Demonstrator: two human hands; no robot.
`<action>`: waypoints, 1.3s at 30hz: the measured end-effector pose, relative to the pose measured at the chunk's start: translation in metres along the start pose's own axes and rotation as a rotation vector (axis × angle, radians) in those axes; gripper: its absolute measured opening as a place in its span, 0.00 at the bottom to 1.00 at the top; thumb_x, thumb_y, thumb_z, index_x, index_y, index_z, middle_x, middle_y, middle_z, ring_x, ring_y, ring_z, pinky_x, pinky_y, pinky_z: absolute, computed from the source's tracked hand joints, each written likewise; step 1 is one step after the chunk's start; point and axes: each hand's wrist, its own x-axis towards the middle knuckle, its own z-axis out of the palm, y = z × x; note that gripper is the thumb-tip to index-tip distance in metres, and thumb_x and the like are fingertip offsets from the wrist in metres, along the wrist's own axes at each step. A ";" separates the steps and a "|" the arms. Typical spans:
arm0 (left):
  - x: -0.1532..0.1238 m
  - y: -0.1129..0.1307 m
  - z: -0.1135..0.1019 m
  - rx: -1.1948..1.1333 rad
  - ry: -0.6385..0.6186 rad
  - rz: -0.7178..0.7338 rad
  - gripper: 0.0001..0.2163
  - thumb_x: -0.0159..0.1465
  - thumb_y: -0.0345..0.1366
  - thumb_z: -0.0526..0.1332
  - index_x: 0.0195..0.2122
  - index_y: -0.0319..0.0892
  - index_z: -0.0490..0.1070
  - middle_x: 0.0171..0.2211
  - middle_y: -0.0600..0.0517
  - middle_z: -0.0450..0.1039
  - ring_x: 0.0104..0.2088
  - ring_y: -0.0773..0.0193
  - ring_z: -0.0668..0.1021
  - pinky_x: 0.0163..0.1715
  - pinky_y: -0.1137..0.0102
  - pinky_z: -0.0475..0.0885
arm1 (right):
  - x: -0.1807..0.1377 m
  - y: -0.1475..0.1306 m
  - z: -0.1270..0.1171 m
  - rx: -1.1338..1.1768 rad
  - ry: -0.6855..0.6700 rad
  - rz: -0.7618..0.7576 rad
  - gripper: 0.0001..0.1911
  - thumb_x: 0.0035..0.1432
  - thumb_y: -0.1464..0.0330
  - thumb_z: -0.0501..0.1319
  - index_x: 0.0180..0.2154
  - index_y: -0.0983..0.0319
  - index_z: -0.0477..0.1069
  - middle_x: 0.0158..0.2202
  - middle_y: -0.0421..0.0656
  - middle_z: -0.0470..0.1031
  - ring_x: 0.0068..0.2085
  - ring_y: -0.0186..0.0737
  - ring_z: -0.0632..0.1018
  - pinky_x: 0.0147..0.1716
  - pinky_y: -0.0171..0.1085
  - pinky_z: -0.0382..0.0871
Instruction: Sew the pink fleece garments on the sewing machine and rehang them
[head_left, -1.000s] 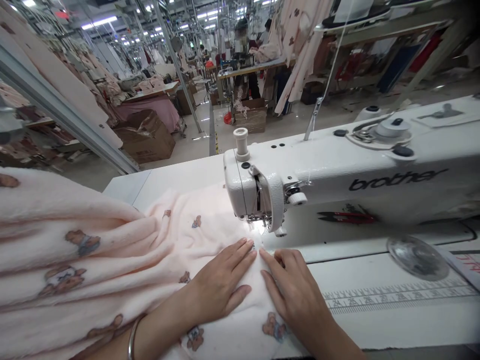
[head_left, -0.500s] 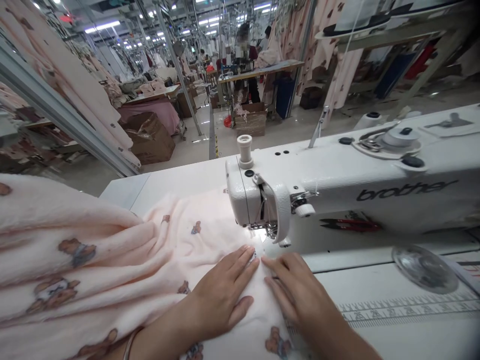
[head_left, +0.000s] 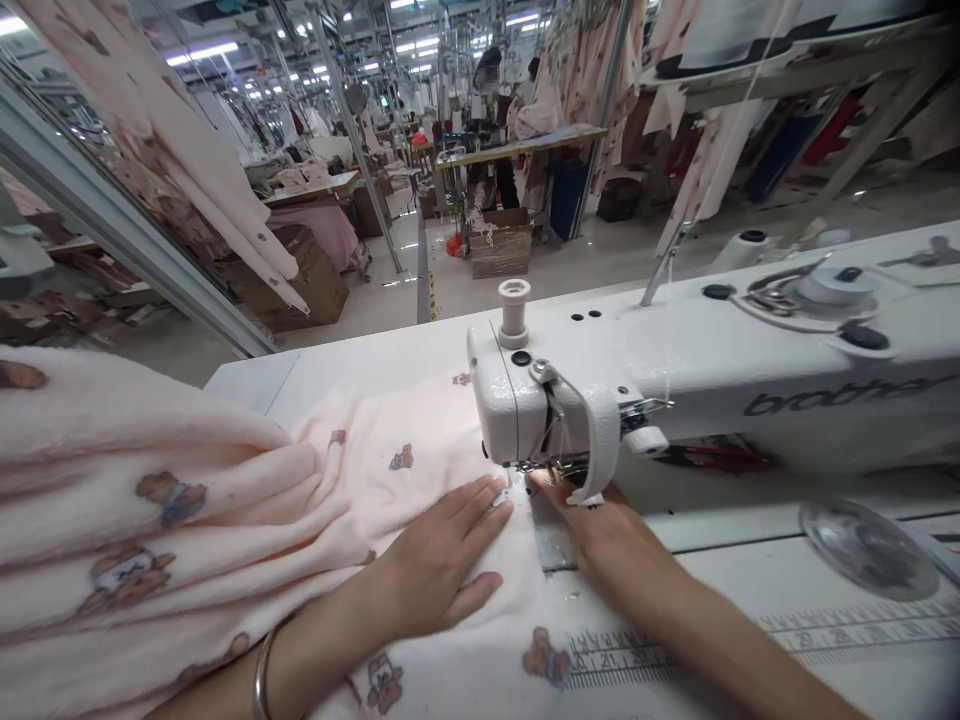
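Soft pale-pink fabric printed with brown bears (head_left: 420,500) lies under the needle area of a white sewing machine (head_left: 506,400) and bunches up at the left. My left hand (head_left: 442,555) rests flat on it, fingers stretched toward the needle and thumb apart. By those fingertips is a small white patch with dark marks (head_left: 507,494), possibly a label. My right hand (head_left: 611,535) reaches in at the right of the needle, over the metal plate (head_left: 553,540) beside the fabric edge. Its fingers are partly hidden behind the machine's white curved lever (head_left: 602,440), so their grip is unclear.
Red-handled snips (head_left: 712,458) lie under the machine arm. A clear round dish (head_left: 868,550) and a printed ruler strip (head_left: 660,650) are on the table at right. Beyond are a metal post (head_left: 150,210), hanging pink fabric (head_left: 195,160), cardboard boxes (head_left: 501,245) and other workstations.
My right hand has moved forward off the fabric edge to beside the needle, behind the lever. The left hand stays flat, nearly in place. The view has shifted slightly.
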 end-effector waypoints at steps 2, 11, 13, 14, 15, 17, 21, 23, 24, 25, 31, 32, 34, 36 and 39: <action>0.000 0.000 0.002 0.004 0.004 0.000 0.29 0.66 0.39 0.53 0.65 0.33 0.48 0.66 0.38 0.50 0.67 0.53 0.52 0.63 0.56 0.59 | -0.015 -0.016 0.001 -0.004 0.041 -0.051 0.29 0.52 0.83 0.44 0.52 0.65 0.69 0.49 0.49 0.74 0.49 0.47 0.72 0.43 0.43 0.68; 0.002 -0.002 0.005 -0.027 0.052 0.010 0.29 0.65 0.38 0.54 0.65 0.34 0.48 0.64 0.36 0.52 0.66 0.50 0.55 0.62 0.54 0.62 | -0.017 -0.027 0.010 -0.026 0.150 -0.055 0.27 0.55 0.85 0.44 0.52 0.68 0.68 0.51 0.48 0.71 0.49 0.45 0.68 0.47 0.42 0.60; 0.003 -0.002 0.005 -0.026 0.059 0.009 0.29 0.65 0.38 0.54 0.65 0.33 0.49 0.64 0.35 0.53 0.65 0.50 0.56 0.61 0.54 0.62 | -0.017 -0.026 0.010 -0.026 0.144 -0.050 0.27 0.55 0.86 0.45 0.52 0.67 0.69 0.51 0.47 0.71 0.50 0.45 0.67 0.47 0.42 0.60; 0.004 -0.002 0.005 -0.025 0.063 0.008 0.29 0.65 0.38 0.54 0.65 0.33 0.49 0.64 0.35 0.53 0.65 0.50 0.56 0.61 0.54 0.62 | -0.017 -0.026 0.011 -0.030 0.145 -0.049 0.27 0.55 0.86 0.45 0.52 0.67 0.69 0.51 0.47 0.71 0.50 0.45 0.67 0.47 0.42 0.61; 0.004 -0.002 0.005 -0.027 0.068 0.007 0.28 0.65 0.38 0.54 0.65 0.34 0.49 0.63 0.35 0.54 0.65 0.50 0.56 0.61 0.54 0.62 | -0.017 -0.026 0.011 -0.037 0.148 -0.048 0.28 0.54 0.86 0.45 0.52 0.67 0.69 0.51 0.47 0.71 0.50 0.46 0.67 0.47 0.42 0.61; 0.005 -0.002 0.004 -0.035 0.078 0.003 0.28 0.65 0.37 0.54 0.64 0.35 0.50 0.63 0.35 0.54 0.65 0.49 0.57 0.60 0.53 0.63 | -0.018 -0.025 0.012 -0.051 0.155 -0.048 0.28 0.54 0.86 0.45 0.52 0.67 0.69 0.51 0.48 0.71 0.51 0.47 0.67 0.47 0.42 0.61; 0.006 -0.002 0.004 -0.046 0.073 -0.012 0.28 0.65 0.37 0.54 0.64 0.36 0.50 0.63 0.36 0.54 0.65 0.49 0.57 0.60 0.53 0.64 | -0.020 -0.024 0.010 -0.039 0.152 -0.035 0.27 0.54 0.85 0.45 0.52 0.67 0.70 0.49 0.48 0.73 0.50 0.46 0.68 0.46 0.41 0.63; 0.005 -0.002 0.005 -0.043 0.069 -0.018 0.28 0.65 0.38 0.55 0.64 0.36 0.50 0.63 0.36 0.54 0.64 0.49 0.58 0.60 0.54 0.64 | -0.020 -0.025 0.009 -0.006 0.152 -0.021 0.27 0.54 0.84 0.46 0.52 0.67 0.69 0.49 0.48 0.72 0.50 0.45 0.69 0.45 0.41 0.64; 0.005 -0.002 0.005 -0.040 0.067 -0.018 0.28 0.65 0.38 0.55 0.64 0.36 0.50 0.63 0.36 0.53 0.64 0.49 0.58 0.60 0.54 0.64 | -0.020 -0.026 0.008 0.005 0.153 -0.016 0.27 0.54 0.84 0.46 0.52 0.66 0.69 0.49 0.48 0.72 0.50 0.45 0.69 0.45 0.40 0.65; 0.004 -0.003 0.005 -0.036 0.067 -0.019 0.28 0.65 0.38 0.55 0.64 0.36 0.51 0.63 0.35 0.53 0.64 0.49 0.58 0.60 0.54 0.64 | -0.020 -0.026 0.008 0.008 0.159 -0.014 0.27 0.54 0.84 0.46 0.52 0.66 0.69 0.49 0.49 0.72 0.49 0.45 0.69 0.44 0.41 0.66; 0.008 -0.009 0.006 -0.026 0.078 -0.017 0.24 0.65 0.39 0.54 0.61 0.37 0.55 0.59 0.37 0.60 0.62 0.48 0.62 0.58 0.52 0.65 | -0.020 -0.025 0.013 -0.069 0.157 -0.020 0.28 0.54 0.85 0.46 0.54 0.66 0.67 0.46 0.50 0.74 0.50 0.49 0.70 0.44 0.44 0.69; 0.010 -0.011 0.006 -0.023 0.076 -0.019 0.23 0.65 0.39 0.54 0.60 0.37 0.56 0.58 0.37 0.61 0.61 0.48 0.62 0.57 0.52 0.66 | -0.020 -0.025 0.013 -0.066 0.146 -0.010 0.28 0.55 0.85 0.46 0.55 0.66 0.66 0.46 0.50 0.74 0.50 0.49 0.70 0.44 0.45 0.70; 0.012 -0.014 0.006 -0.012 0.063 -0.034 0.22 0.66 0.40 0.53 0.59 0.37 0.57 0.57 0.38 0.62 0.60 0.48 0.64 0.56 0.51 0.67 | -0.021 -0.025 0.012 -0.042 0.125 0.010 0.27 0.58 0.83 0.46 0.57 0.67 0.64 0.48 0.53 0.72 0.51 0.51 0.69 0.44 0.47 0.71; 0.014 -0.016 0.005 0.006 0.059 -0.051 0.22 0.66 0.41 0.53 0.59 0.37 0.57 0.56 0.38 0.62 0.59 0.48 0.65 0.55 0.51 0.68 | -0.022 -0.026 0.010 -0.006 0.109 0.023 0.26 0.58 0.82 0.46 0.57 0.66 0.64 0.51 0.54 0.69 0.52 0.51 0.69 0.44 0.47 0.72; 0.015 -0.017 0.005 0.034 0.054 -0.075 0.22 0.66 0.42 0.53 0.59 0.37 0.57 0.57 0.38 0.62 0.59 0.49 0.65 0.56 0.52 0.67 | -0.024 -0.029 0.006 0.052 0.099 0.039 0.25 0.58 0.81 0.47 0.57 0.67 0.62 0.53 0.54 0.66 0.53 0.50 0.68 0.47 0.48 0.72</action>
